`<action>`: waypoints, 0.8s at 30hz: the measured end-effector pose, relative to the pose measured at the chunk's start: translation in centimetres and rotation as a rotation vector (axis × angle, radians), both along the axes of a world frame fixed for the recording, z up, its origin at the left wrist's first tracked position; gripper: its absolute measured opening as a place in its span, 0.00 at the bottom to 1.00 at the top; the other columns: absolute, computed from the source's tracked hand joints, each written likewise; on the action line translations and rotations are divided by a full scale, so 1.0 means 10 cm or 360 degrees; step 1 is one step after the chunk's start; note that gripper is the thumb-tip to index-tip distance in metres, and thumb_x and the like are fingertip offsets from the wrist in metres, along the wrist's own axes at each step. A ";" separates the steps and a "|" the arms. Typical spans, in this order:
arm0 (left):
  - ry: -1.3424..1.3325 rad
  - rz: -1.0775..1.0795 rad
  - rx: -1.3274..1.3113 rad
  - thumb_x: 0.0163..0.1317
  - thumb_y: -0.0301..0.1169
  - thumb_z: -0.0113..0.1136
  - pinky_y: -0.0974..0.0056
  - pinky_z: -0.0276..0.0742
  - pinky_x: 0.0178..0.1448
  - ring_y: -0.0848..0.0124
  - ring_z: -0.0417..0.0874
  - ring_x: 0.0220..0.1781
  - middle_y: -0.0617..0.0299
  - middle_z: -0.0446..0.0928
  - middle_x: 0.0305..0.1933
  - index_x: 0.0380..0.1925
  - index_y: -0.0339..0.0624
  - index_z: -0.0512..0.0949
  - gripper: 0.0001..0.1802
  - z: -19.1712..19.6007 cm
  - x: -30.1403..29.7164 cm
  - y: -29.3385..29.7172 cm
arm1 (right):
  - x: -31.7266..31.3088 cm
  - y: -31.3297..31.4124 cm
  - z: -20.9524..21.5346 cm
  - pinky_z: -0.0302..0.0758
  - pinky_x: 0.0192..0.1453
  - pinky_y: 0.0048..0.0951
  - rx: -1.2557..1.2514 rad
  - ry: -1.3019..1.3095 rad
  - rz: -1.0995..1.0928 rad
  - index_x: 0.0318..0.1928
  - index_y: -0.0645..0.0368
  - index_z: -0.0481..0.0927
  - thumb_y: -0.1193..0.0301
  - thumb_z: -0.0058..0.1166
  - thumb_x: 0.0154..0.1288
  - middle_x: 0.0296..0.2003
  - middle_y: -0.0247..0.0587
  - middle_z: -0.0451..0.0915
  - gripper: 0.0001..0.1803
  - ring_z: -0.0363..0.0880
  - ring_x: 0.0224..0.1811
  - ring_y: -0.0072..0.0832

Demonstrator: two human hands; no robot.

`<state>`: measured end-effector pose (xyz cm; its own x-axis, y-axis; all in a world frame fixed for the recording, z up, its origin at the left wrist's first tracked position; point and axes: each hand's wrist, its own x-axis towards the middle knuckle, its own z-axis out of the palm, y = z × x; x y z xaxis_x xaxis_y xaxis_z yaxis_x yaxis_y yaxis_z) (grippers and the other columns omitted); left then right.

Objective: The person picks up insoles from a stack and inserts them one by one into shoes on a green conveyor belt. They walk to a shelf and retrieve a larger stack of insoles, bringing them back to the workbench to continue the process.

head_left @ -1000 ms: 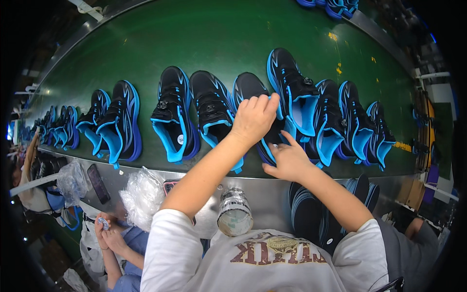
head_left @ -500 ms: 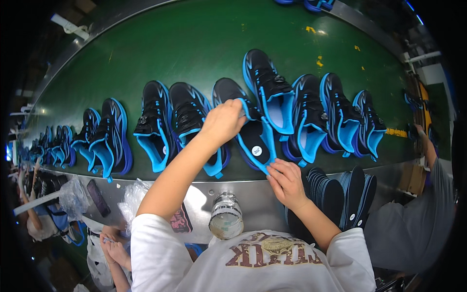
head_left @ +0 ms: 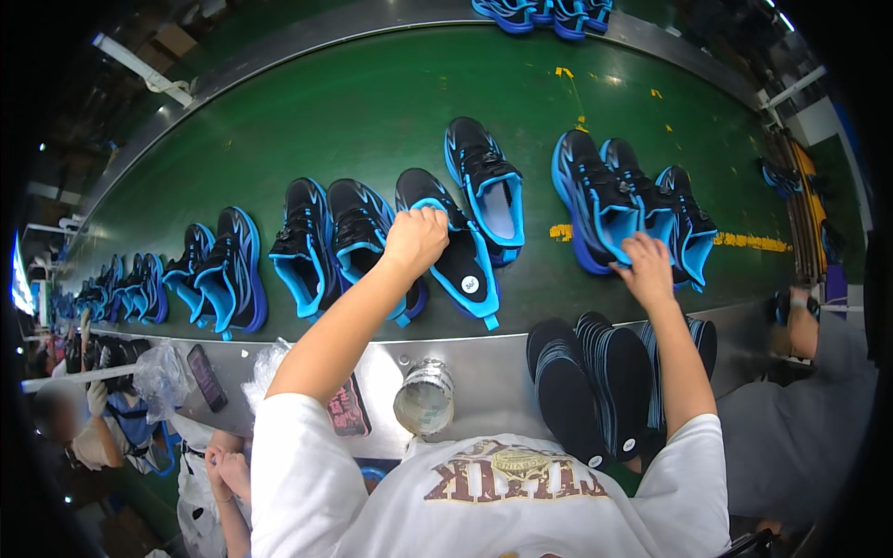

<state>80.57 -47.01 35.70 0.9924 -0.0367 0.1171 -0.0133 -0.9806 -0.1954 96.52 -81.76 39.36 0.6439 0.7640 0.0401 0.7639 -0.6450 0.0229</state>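
Note:
My left hand (head_left: 416, 244) is closed on the tongue and collar of a black and blue sneaker (head_left: 465, 260), holding its opening wide. A dark insole (head_left: 448, 262) with a round white sticker lies inside that shoe. To the right, my right hand (head_left: 648, 270) has its fingers closed at the heel collar of another sneaker (head_left: 581, 191), which leans against two more sneakers. Between my hands stands a sneaker (head_left: 479, 167) with a pale insole inside. Left of my left hand, a pair of sneakers (head_left: 307, 242) points away from me.
Stacks of dark insoles (head_left: 563, 391) lie on the metal ledge (head_left: 488, 367), beside a clear jar (head_left: 425, 400), a phone (head_left: 206, 378) and plastic bags (head_left: 160, 377). More sneakers line the green belt (head_left: 372, 93) leftward. Other people (head_left: 228, 474) are at the left and right.
My right hand has left the heel of the shoe in my left hand and moved right to another sneaker. That sneaker now stands farther from the one between my hands.

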 end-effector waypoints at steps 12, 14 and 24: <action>-0.0626 0.0439 -0.1094 0.56 0.29 0.51 0.52 0.70 0.35 0.51 0.74 0.31 0.49 0.70 0.28 0.40 0.37 0.69 0.12 -0.08 -0.22 -0.09 | -1.37 -0.79 0.51 0.58 0.58 0.39 0.0418 0.0306 -0.0314 0.45 0.62 0.71 0.72 0.55 0.52 0.49 0.48 0.69 0.19 0.66 0.53 0.43; -0.0603 0.0572 -0.0872 0.56 0.30 0.52 0.55 0.69 0.34 0.57 0.73 0.29 0.55 0.69 0.27 0.46 0.39 0.71 0.16 -0.06 -0.23 -0.18 | -1.66 -1.06 0.45 0.58 0.58 0.39 0.0420 0.0405 -0.0461 0.45 0.61 0.71 0.72 0.55 0.51 0.48 0.47 0.69 0.19 0.66 0.53 0.43; -0.0760 0.0632 -0.0346 0.48 0.26 0.50 0.64 0.66 0.34 0.67 0.73 0.29 0.64 0.69 0.28 0.39 0.43 0.75 0.15 -0.19 -0.20 -0.27 | -2.40 -1.52 0.18 0.55 0.60 0.45 0.0252 0.0471 -0.0975 0.58 0.55 0.62 0.67 0.55 0.51 0.59 0.52 0.57 0.32 0.58 0.59 0.50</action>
